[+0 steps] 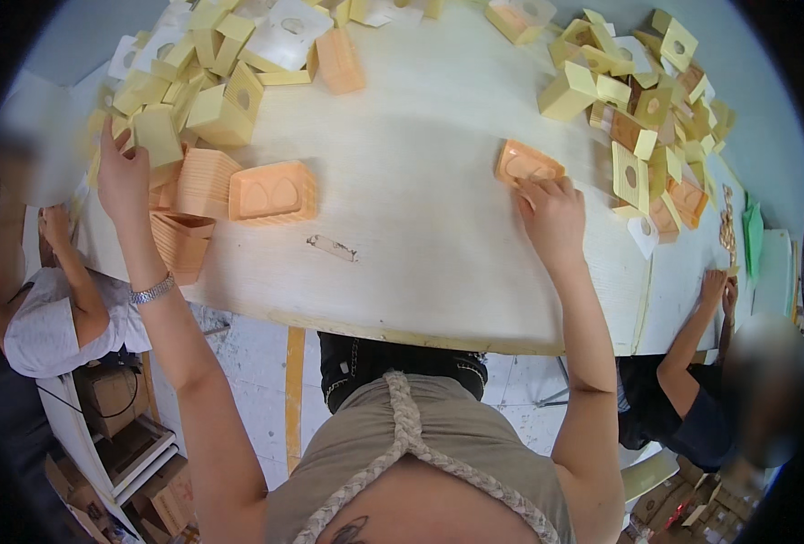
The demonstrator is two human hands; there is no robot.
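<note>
My left hand point(122, 174) reaches to the left side of the pale table point(420, 236) and grips a folded yellow box point(159, 136) at the edge of a heap of such boxes. My right hand point(554, 213) rests with its fingertips on a single orange plastic tray insert point(527, 165) lying flat on the table. A stack of orange tray inserts point(273, 192) sits between my hands, nearer my left one, with more stacks point(184, 238) beside it at the table edge.
A big heap of yellow boxes and white cards point(211, 63) fills the far left; another heap of yellow and orange pieces point(647, 118) fills the far right. A strip of tape point(333, 247) lies mid-table. One person sits at left point(53, 308), another at right point(692, 381).
</note>
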